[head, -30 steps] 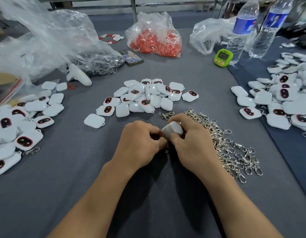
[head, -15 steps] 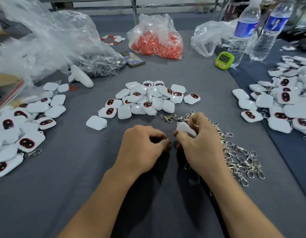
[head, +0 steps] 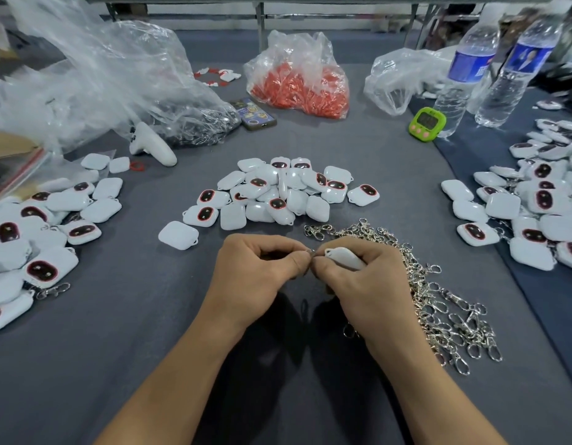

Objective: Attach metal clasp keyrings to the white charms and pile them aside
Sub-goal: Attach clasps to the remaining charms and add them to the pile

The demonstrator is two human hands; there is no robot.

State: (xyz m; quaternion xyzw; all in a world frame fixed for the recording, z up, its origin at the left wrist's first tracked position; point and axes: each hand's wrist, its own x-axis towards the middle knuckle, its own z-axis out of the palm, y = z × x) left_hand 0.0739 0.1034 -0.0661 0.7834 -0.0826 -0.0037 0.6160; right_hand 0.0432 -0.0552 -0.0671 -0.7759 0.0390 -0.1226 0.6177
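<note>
glossy white plastic charms (head: 279,194), shiny silver metal clasp keyrings (head: 438,303), matt grey cloth tabletop (head: 117,332), crinkled clear plastic bags (head: 95,75), clear plastic bottles (head: 509,75).

The left hand (head: 257,277) pinches a metal ring (head: 310,251), the right hand (head: 371,287) grips a white charm (head: 344,256); fingertips touch, forearms angled inward.

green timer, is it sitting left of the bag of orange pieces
No, the green timer stands right of the bag of orange pieces, beside a water bottle.
</note>
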